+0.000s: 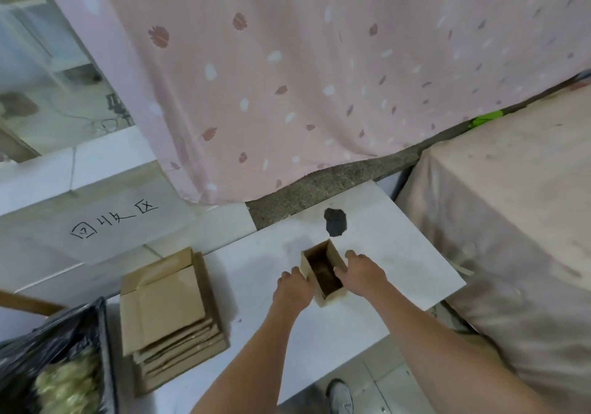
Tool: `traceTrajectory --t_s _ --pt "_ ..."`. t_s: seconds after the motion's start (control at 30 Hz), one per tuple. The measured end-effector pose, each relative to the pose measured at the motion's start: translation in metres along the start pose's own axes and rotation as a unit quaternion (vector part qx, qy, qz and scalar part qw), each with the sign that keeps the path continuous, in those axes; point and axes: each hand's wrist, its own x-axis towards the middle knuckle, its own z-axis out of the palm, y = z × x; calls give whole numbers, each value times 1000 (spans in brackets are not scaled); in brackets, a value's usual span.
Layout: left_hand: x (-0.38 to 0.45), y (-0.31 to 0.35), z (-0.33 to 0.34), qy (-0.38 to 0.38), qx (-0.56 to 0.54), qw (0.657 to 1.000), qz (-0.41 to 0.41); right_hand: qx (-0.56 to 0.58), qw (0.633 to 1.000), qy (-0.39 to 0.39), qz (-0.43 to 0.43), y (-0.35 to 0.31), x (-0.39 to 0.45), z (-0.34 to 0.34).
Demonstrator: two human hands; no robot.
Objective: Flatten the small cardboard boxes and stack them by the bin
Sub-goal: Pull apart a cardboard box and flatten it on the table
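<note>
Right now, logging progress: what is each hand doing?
Left hand: grips the small open brown cardboard box.
Right hand: grips the same box.

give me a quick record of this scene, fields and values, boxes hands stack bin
open box: small cardboard box standing on the white board, top open, not yet flattened
left hand: left hand on the box's left side
right hand: right hand gripping its right wall
stack: flattened boxes piled left of the open box
bin: black bag-lined bin beside the stack
backdrop: pink patterned curtain
</note>
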Motion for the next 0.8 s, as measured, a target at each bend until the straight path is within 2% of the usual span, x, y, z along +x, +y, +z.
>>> traceTrajectory --t_s 0.07,0.17,0.33,0.43,0.57,0.67,0.8 --pt "10 5 -2 -22 -88 995 -42 26 999 -28 -2 -3 10 5" --pt "29 11 -7 -55 -224 968 -96 52 998 -38 16 -9 28 10" --pt "50 14 -4 -117 -429 879 -171 107 987 -78 90 -15 56 18" --pt "61 15 0 -145 -474 849 -184 146 976 -93 134 -19 71 21" --pt "76 18 3 -142 -495 838 -181 157 969 -108 158 -24 85 25" --pt "80 22 5 -142 -532 814 -185 159 966 -117 169 -26 90 25" --pt "78 30 1 -146 -553 798 -191 212 953 -122 176 -24 92 19"
